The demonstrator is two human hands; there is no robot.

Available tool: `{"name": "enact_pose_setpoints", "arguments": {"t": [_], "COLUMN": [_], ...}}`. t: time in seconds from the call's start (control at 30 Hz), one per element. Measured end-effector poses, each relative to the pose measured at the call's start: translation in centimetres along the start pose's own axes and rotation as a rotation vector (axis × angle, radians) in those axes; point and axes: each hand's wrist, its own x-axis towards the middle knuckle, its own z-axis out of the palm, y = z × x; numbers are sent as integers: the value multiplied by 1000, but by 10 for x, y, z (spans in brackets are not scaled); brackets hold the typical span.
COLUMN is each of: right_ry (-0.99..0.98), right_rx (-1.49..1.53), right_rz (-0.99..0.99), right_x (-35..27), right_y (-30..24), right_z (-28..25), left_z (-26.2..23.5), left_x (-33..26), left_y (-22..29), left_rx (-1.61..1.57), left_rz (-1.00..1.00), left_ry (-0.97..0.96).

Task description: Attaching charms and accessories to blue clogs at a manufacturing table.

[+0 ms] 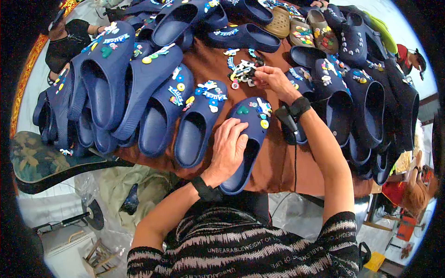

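A navy slip-on clog [245,164] lies at the table's near edge, its toe pointing away from me. My left hand [229,147] grips it, with the fingers over its upper. Several charms sit on its toe, including a green one, a yellow one and a blue-and-white figure. Beyond the clog is a small pile of loose shoe charms [241,71], mostly white and black. At the right side of this pile, my right hand [276,83] is closed with fingertips pinched on a charm, whose shape is partly hidden.
Stacked navy clogs [103,92] crowd the left side, more navy clogs [336,111] the right. A black handheld tool [286,121] with a cord lies by my right wrist. Tan clogs [279,22] stand at the back on the brown tablecloth [204,55]. Another person [74,39] is at the far left.
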Motion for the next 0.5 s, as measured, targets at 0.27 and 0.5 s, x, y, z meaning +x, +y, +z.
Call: {"name": "enact_pose_setpoints", "arguments": {"t": [0.27, 0.5], "right_ry": [68, 211], "right_rx": [-262, -358], "right_rz": [-214, -206], "right_x": [-74, -163], "right_y": [-20, -7], "right_z": [21, 46], "left_z": [-1, 1], "left_x": [0, 1], "left_y": [-1, -2], "left_rx": [3, -22], "left_rz": [0, 13], "left_ry": [8, 25]}}
